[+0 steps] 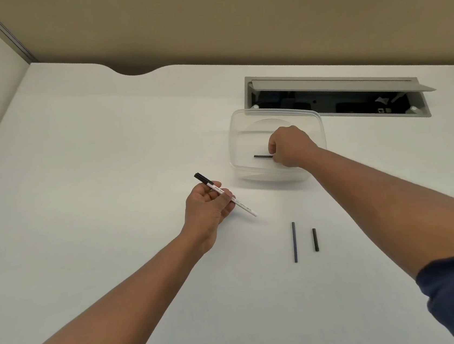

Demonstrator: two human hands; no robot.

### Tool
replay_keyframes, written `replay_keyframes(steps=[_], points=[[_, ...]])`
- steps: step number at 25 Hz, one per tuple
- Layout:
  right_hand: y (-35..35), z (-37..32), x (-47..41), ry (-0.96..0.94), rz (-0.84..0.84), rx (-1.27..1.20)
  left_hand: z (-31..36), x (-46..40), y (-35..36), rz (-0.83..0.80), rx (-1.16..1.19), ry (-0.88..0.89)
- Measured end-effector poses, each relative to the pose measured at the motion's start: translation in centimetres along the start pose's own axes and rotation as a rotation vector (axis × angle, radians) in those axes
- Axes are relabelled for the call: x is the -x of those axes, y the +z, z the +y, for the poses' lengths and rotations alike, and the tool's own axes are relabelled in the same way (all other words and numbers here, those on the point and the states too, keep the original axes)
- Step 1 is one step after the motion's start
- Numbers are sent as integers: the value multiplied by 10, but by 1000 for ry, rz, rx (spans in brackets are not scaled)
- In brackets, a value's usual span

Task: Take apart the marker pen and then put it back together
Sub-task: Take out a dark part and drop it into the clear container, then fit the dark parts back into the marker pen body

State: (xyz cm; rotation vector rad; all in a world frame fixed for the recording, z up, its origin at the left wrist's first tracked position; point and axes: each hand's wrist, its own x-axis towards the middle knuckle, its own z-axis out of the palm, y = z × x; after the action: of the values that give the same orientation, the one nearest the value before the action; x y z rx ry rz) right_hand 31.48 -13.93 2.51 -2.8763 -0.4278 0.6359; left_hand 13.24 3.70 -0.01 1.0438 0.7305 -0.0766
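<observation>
Marker barrel [230,197], white with printed text and a black end piece at its far tip, sat in the left hand [206,208], fingers and thumb curled round its middle, raised above the white desk [94,187]. I noted the right hand [288,148] reaching into the clear plastic tub [236,131], fingers curled and pinching one end of a short black stick [263,156], which lay low in the tub; whether the stick touched the floor of the tub I could not tell. Two more parts lay on the desk near the right forearm, just beside each other and roughly parallel: a longer dark rod [294,242] and a shorter black piece [315,239]. The pen looked disassembled.

Handling judgement: all parts appeared light, slim and rigid, with smooth plastic that could roll or slip. I judged the barrel best held mid-length, as it was, leaving the near open end free for insertion. The thin rod may be an ink core, so a light pinch near one end seemed wiser than squeezing its middle.
</observation>
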Motion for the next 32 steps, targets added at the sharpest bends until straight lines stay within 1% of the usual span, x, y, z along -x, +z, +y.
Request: replay_keyframes(steps=[6, 9, 12, 16, 19, 27, 30, 32], points=[[-1, 2, 5, 11, 3, -20, 1, 5, 0, -12, 10, 2], [-5, 2, 8, 10, 38, -72, 2, 5, 0, -15, 15, 6], [-9, 1, 15, -1, 158, -162, 3, 7, 2, -7, 14, 3], [-14, -5, 41, -93, 335, -248, 7, 13, 6, -9, 27, 2], [-15, -10, 68, -139, 405, -324, 12, 23, 8, -21, 37, 20], [15, -15, 145, -120, 284, -592, 11, 57, 10, -36, 65, 32], [32, -15, 170, -121, 175, -749, 6, 67, 8, -30, 73, 29], [44, -17, 185, -116, 101, -812, 2, 73, 7, -31, 74, 24]])
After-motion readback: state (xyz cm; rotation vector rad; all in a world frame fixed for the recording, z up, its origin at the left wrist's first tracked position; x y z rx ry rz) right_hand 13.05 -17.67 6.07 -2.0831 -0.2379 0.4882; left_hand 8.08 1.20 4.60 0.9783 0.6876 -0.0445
